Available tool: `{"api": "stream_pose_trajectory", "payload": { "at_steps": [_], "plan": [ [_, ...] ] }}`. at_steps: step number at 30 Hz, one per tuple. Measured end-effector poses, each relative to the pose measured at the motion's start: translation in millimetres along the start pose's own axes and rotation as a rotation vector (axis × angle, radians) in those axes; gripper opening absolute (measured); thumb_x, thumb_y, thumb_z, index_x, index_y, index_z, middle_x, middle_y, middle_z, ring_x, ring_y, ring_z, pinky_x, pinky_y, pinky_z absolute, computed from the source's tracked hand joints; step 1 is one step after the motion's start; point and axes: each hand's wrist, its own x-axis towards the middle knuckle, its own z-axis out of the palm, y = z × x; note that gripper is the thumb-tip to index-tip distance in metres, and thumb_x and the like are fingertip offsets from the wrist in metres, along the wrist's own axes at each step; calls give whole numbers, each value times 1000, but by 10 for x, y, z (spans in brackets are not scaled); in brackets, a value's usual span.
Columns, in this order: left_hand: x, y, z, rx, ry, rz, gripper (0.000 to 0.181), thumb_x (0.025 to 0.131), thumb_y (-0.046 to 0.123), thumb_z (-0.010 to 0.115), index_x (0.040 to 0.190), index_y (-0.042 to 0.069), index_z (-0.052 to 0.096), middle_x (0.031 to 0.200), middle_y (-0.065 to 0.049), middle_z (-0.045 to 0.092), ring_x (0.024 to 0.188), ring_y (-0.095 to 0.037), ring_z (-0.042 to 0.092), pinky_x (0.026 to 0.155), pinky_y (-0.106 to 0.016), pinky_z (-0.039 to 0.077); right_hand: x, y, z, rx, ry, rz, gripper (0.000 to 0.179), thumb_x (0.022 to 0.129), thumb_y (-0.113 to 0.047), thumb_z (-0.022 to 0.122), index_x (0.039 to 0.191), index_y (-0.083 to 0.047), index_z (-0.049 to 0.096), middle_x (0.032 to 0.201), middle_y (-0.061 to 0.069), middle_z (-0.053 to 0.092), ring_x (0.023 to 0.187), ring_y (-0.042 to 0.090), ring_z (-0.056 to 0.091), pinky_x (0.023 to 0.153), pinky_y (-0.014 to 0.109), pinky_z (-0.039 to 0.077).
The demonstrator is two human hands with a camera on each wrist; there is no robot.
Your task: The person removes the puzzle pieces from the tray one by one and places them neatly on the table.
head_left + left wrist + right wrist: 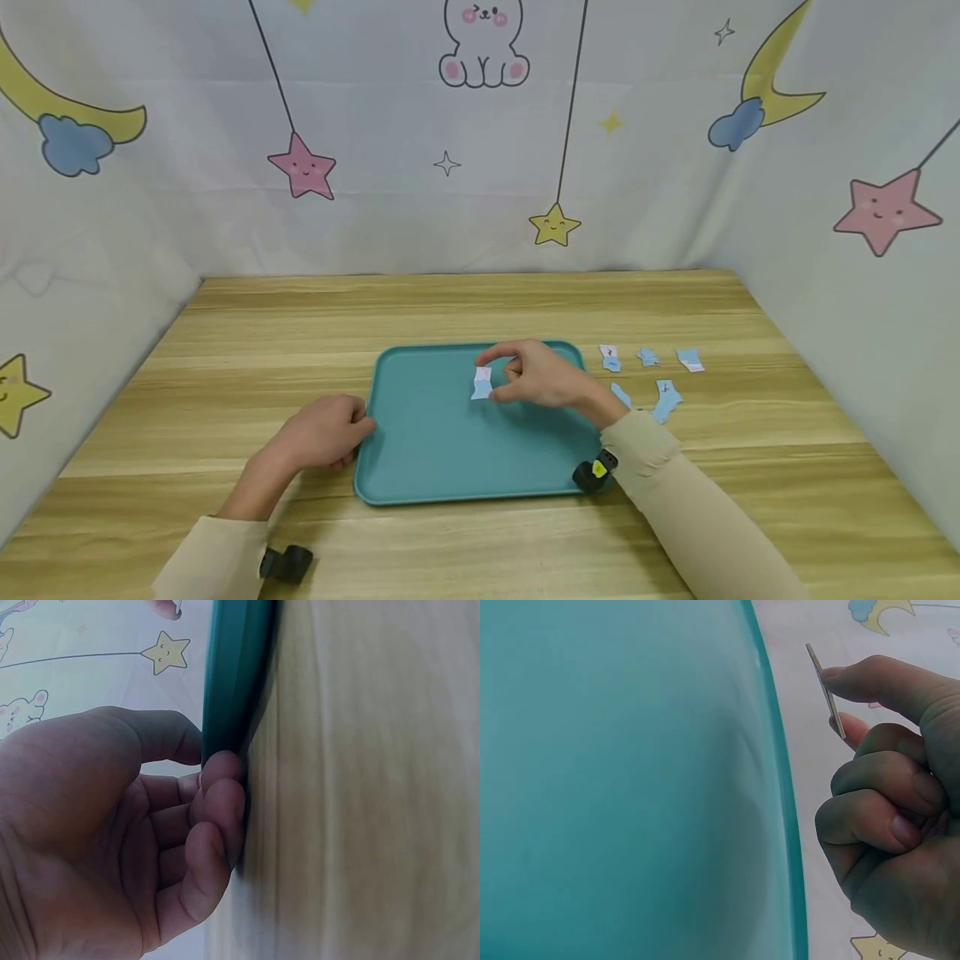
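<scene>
Over the teal tray [435, 454], my right hand [538, 377] pinches a small light-blue and whitish puzzle piece [482, 385] between thumb and index finger. Seen from the right wrist, the puzzle piece [826, 691] is thin and edge-on, held above the tray, with the other fingers curled into the palm. My left hand [322, 431] is at the tray's left side. In the left wrist view its thumb lies on the rim of the tray [234, 671] and the fingers curl against the outside edge, gripping it.
Right of the tray several similar pieces lie on the wooden table [510, 550], among them a forked blue one [665, 401] and a blue-white one [689, 360]. One piece [620, 393] is partly covered by the right wrist. A patterned curtain [390, 217] encloses the table's back and sides.
</scene>
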Motion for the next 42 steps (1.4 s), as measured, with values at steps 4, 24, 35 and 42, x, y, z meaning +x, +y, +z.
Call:
{"api": "stream_pose_trajectory", "payload": {
  "at_steps": [4, 24, 35, 42],
  "plan": [
    [-2, 2, -4, 0, 2, 0, 31, 104, 17, 52, 74, 10, 54, 60, -4, 60, 48, -16, 56, 51, -32, 43, -23, -11, -17, -14, 0, -7, 51, 93, -13, 75, 142, -5, 63, 54, -7, 32, 51, 12, 28, 62, 29, 34],
    [2, -1, -7, 4, 10, -3, 31, 104, 17, 53, 74, 10, 54, 60, -4, 61, 48, -16, 56, 52, -32, 43, -127, 35, -91, -16, 13, 6, 51, 92, -16, 76, 141, -5, 64, 54, -7, 34, 51, 13, 27, 61, 30, 34],
    [-10, 22, -3, 3, 7, -9, 30, 103, 15, 53, 73, 10, 53, 59, -4, 60, 48, -16, 56, 52, -31, 43, -207, 57, -145, -28, 23, 2, 49, 93, -15, 76, 140, -4, 64, 56, -7, 31, 53, 12, 28, 62, 29, 35],
    [0, 13, -6, 1, 8, -4, 30, 103, 16, 53, 73, 10, 53, 60, -4, 61, 48, -16, 56, 52, -32, 43, -255, 87, -177, 0, 22, 13, 50, 93, -14, 76, 140, -3, 63, 56, -7, 32, 52, 12, 28, 60, 28, 34]
  ]
}}
